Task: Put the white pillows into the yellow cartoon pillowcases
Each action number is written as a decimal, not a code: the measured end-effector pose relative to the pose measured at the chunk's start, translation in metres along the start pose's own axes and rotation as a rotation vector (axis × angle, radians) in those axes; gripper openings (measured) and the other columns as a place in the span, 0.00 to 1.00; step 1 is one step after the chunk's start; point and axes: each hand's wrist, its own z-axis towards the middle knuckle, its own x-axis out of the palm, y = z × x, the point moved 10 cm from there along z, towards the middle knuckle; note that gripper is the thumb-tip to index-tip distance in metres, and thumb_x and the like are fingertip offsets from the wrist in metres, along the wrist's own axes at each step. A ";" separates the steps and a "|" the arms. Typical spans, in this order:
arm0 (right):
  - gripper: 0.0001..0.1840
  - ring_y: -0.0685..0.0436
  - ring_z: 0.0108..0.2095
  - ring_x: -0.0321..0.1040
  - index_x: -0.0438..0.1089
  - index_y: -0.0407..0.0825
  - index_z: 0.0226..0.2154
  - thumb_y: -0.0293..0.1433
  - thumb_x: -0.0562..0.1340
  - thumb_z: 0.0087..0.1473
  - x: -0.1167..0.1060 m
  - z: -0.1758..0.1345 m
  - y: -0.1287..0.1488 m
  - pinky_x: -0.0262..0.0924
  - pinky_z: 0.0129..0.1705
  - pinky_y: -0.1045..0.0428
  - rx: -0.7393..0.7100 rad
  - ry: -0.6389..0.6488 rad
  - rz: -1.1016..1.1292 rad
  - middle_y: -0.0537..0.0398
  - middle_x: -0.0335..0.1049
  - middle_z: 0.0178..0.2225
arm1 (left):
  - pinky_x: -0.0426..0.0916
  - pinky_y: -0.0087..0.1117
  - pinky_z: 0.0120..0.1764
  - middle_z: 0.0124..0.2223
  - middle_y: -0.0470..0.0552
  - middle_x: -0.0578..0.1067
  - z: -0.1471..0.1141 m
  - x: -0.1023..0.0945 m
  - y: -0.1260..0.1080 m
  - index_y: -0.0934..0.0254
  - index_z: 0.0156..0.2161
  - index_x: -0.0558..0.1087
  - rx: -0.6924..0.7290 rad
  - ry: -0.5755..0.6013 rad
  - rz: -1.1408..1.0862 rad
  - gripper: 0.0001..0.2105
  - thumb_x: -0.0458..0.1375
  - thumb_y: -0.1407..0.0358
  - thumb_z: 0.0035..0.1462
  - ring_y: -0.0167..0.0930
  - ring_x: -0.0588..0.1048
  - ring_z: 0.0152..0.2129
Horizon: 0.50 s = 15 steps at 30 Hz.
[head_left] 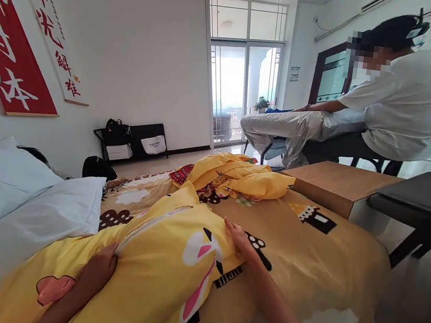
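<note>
A plump yellow pillow [153,270] in a printed cover lies on the bed before me, with pink and white cartoon patches and a pale zipper line along its upper left side. My left hand [100,268] is closed on the cloth near the lower end of that zipper. At the pillow's right edge, my right hand [239,241] grips the cover, its fingers partly hidden by the cloth. Just past the pillow, a crumpled yellow cloth [237,175] with some red plaid rests on the brown patterned bedding [305,263].
White pillows [70,206] are at the left. Right of the bed stand a wooden box-like table [340,180] and a dark chair [424,205]. A seated person [409,102] in white leans forward there. A low black rack [134,140] holds bags by the far wall.
</note>
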 end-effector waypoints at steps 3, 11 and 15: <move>0.31 0.40 0.35 0.73 0.73 0.42 0.40 0.54 0.56 0.54 0.014 -0.013 0.021 0.68 0.36 0.48 -0.054 0.156 0.173 0.42 0.76 0.36 | 0.69 0.35 0.34 0.33 0.59 0.79 0.012 -0.039 -0.008 0.63 0.33 0.69 0.042 -0.110 0.136 0.16 0.38 0.69 0.55 0.39 0.79 0.31; 0.25 0.38 0.35 0.73 0.74 0.46 0.39 0.50 0.63 0.48 -0.067 -0.101 -0.006 0.68 0.32 0.50 -0.098 0.065 0.237 0.50 0.77 0.35 | 0.71 0.35 0.32 0.31 0.51 0.79 -0.002 -0.089 -0.018 0.57 0.29 0.71 0.116 -0.139 0.039 0.15 0.42 0.63 0.54 0.38 0.78 0.31; 0.26 0.33 0.35 0.75 0.75 0.51 0.40 0.50 0.66 0.42 -0.065 -0.152 -0.109 0.71 0.33 0.46 0.094 0.094 0.315 0.48 0.78 0.36 | 0.74 0.37 0.39 0.36 0.53 0.80 -0.048 -0.014 -0.048 0.57 0.31 0.73 0.282 0.021 -0.132 0.13 0.45 0.64 0.53 0.39 0.78 0.36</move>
